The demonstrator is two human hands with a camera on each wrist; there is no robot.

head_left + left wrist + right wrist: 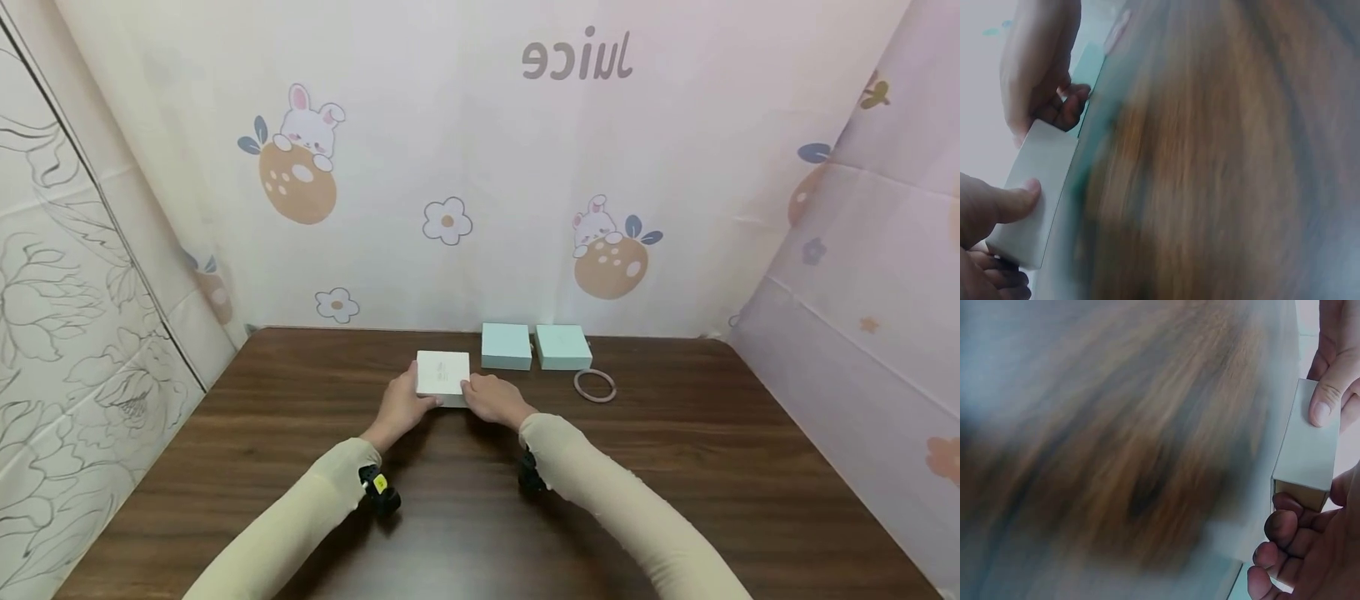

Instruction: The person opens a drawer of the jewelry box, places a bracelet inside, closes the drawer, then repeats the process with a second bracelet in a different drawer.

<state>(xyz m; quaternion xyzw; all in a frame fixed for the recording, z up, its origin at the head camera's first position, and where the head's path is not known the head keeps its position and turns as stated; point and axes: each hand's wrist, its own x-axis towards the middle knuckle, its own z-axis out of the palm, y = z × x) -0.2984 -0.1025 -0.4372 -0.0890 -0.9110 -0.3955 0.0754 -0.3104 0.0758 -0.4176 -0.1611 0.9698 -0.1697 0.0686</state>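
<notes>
A small white box (442, 372) with faint print on its top is held between both hands toward the back of the table. My left hand (401, 407) grips its left side, the thumb lying along the front face, as the left wrist view shows. At the right front corner, my right hand (495, 398) holds the box with its thumb at the top edge. In the right wrist view the curled fingers (1282, 526) of that hand meet the end of the box (1307, 440), where a brown cardboard surface shows. What the box contains is hidden.
Two mint-green boxes, one on the left (506, 346) and one on the right (563, 347), stand at the back of the dark wooden table (675, 467). A pinkish ring (597, 400) lies in front of the right one. Printed curtains (465, 150) hang behind.
</notes>
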